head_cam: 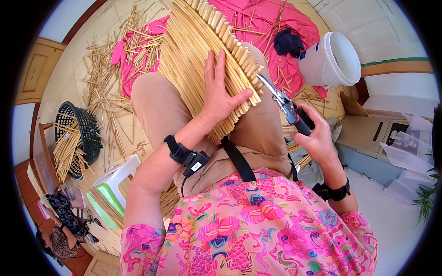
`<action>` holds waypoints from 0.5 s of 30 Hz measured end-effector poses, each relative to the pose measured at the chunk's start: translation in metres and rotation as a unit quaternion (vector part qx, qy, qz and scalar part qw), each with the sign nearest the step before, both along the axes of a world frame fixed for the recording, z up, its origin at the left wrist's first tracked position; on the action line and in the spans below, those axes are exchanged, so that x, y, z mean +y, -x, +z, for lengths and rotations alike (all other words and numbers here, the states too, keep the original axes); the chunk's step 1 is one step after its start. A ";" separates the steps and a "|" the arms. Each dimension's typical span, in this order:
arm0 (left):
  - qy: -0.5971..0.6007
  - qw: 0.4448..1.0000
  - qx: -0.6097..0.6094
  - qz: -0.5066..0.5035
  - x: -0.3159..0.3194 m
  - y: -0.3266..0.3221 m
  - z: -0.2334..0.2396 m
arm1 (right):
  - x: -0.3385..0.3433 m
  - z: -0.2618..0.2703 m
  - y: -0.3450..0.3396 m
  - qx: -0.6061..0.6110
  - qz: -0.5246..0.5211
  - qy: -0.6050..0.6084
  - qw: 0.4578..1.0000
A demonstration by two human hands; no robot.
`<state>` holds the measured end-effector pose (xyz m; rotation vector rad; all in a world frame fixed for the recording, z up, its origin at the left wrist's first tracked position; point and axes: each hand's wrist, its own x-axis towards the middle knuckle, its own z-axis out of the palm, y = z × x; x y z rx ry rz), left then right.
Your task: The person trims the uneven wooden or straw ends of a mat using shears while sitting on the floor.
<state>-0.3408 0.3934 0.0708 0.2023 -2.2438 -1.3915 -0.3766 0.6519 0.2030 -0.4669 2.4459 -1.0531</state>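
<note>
A panel of bound straw-coloured plant stalks (193,58) lies slanted across my knees. A row of short stalk ends (238,51) sticks out along its right side. My left hand (219,93) rests flat on the panel's near part, fingers spread, its thumb reaching towards the lower right edge. In my right hand (316,134) is a pair of pruning shears (281,98) with black and red handles. Their blade tips reach the stalk ends at the panel's right edge. Whether a stalk sits between the blades cannot be made out.
Loose stalks (103,79) litter the floor and a pink cloth (241,10). A white bucket (316,63) and dark cloth (288,42) are at right. A dark plastic basket (88,138) of stalks and a stool (110,193) stand left; another person (64,238) sits lower left.
</note>
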 end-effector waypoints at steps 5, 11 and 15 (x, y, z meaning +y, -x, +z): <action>0.000 1.000 0.002 0.000 0.000 0.000 -0.001 | 0.001 -0.003 -0.002 0.037 0.008 -0.004 0.999; -0.004 1.000 0.002 0.001 0.001 0.000 0.001 | -0.001 -0.003 -0.005 0.076 0.020 -0.002 0.997; 0.002 1.000 0.004 0.003 0.001 0.000 -0.001 | -0.001 -0.002 -0.005 0.080 0.023 -0.009 0.997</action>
